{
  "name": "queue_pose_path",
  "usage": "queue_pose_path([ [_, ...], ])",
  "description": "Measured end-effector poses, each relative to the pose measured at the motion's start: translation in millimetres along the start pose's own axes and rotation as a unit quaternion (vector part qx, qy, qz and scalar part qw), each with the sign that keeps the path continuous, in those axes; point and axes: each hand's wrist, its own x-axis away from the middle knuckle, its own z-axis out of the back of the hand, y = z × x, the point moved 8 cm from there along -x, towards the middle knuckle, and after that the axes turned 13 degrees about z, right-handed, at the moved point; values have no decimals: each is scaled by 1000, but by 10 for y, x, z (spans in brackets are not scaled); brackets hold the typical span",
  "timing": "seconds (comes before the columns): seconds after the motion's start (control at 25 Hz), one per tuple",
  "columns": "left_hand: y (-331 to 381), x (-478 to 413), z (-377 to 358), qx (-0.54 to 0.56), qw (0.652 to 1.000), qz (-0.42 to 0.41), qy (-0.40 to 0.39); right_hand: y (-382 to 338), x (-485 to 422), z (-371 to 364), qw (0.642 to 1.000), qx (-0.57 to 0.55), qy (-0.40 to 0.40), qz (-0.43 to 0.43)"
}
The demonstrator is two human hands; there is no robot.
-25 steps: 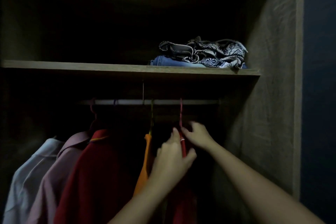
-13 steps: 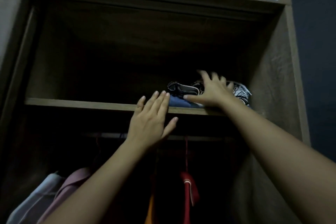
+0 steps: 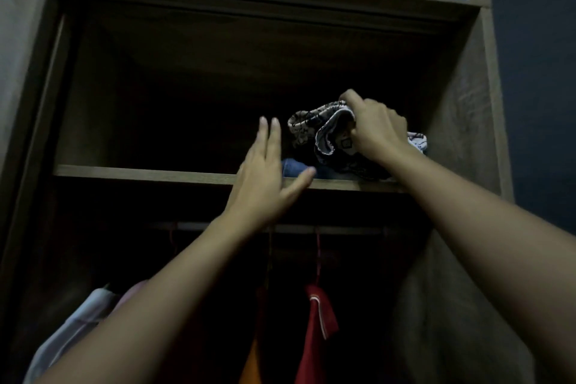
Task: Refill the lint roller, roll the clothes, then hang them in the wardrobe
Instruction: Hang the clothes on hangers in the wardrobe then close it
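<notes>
Low at seven o'clock, a pale white shirt and a pink shirt hang beside each other from the thin metal rail of the dark wooden wardrobe. Towards six o'clock hang an orange garment and a red garment with white trim, making four hung pieces in all.

Near the centre, the left hand is raised in front of the wooden shelf. Its fingers are straight and close together, the thumb is spread wide, and it holds nothing. It seems poised to steady the pile or to take the cloth as it comes off. Just past its thumb lies a folded blue denim piece, flat on the shelf.

At about two o'clock from that hand, the right hand reaches over the black-and-white patterned cloth lying on top of the denim. Its fingers curl round a bunched edge and pinch it up, probably to pull it down for rolling.

Two items sit on the shelf and two hands are at work. No lint roller is in view.
</notes>
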Motion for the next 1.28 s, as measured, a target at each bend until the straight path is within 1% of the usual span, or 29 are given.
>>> queue_pose_path([
  [0.08,301,-88,262,56,997,-21,39,-2,42,421,1000,-28,13,1],
  [0.16,620,-136,428,110,992,-54,32,-11,100,857,996,-79,30,4],
  [0.2,758,-138,516,147,987,-61,30,-20,128,1023,993,-116,25,12],
  [0.28,992,-45,706,215,972,-75,58,-55,233,1265,979,-196,-21,47],
  [0.36,1160,147,855,235,964,-79,98,-59,400,1419,960,-266,-62,67],
  [0.4,1230,256,896,229,965,-69,103,-45,503,1475,950,-294,-75,67],
  [0.44,1295,368,907,223,969,-55,92,-42,619,1525,940,-322,-90,67],
  [0.52,1425,567,877,252,966,-51,17,-57,829,1628,918,-372,-114,75],
  [0.6,1566,790,921,319,943,-65,-67,-76,1056,1801,898,-410,-134,89],
  [0.64,1592,876,980,325,940,-67,-81,-67,1170,1879,885,-433,-147,86],
  [0.68,1609,958,1031,307,946,-60,-85,-41,1308,1949,870,-458,-171,70],
  [0.76,1622,1151,1055,230,968,-45,-92,0,1641,1919,836,-478,-268,29],
  [0.84,1631,1386,929,164,977,-39,-132,-21,2021,1804,822,-437,-365,23],
  [0.92,1601,1624,755,156,963,-22,-220,-46,2286,1738,813,-422,-400,22],
  [1.0,1536,1877,693,155,933,28,-322,-119,2492,1731,786,-465,-408,7],
  [1.08,1469,2089,749,143,903,84,-397,-194,2641,1737,759,-504,-413,-6],
  [1.12,1464,2168,794,150,890,99,-418,-229,2689,1742,755,-508,-415,-8],
  [1.16,1464,2193,839,168,886,103,-420,-265,2724,1740,757,-500,-420,-4],
  [1.2,1471,2178,891,185,892,93,-402,-306,2750,1735,766,-480,-426,8],
  [1.28,1459,2108,1023,195,922,64,-329,-410,2781,1737,812,-409,-413,43],
])
